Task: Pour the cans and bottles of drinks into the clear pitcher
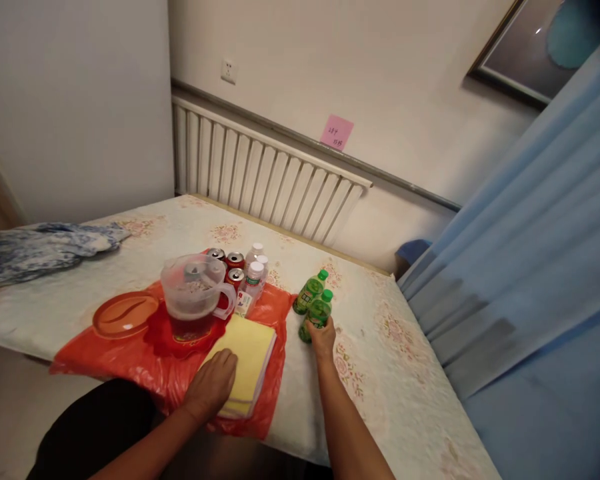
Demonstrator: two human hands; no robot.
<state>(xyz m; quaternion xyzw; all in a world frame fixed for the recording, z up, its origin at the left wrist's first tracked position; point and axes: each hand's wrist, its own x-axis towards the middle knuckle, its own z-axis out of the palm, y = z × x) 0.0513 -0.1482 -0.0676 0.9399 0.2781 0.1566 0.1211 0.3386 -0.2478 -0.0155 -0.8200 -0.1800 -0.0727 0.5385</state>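
My right hand (323, 339) is wrapped round the lower part of a green drink bottle (320, 309) standing on the table. Just behind it, to the left, is a second green bottle (309, 293) of the same kind. My left hand (216, 375) lies over the left edge of a yellow-topped stack of sheets (253, 350), fingers resting on it. Whether the stack is paper or cloth I cannot tell. Beneath the stack spreads a red plastic bag (275, 397). A clear plastic jug (187, 293) with dark contents at its bottom stands on a red dish (153, 337).
Behind the jug are several red drink cans (235, 259) and several white-capped bottles (253, 283). An orange lid (125, 315) lies left of it. A patterned cloth (50, 247) covers the table's far left. Blue curtains (530, 233) hang at the right; a radiator (265, 170) runs behind.
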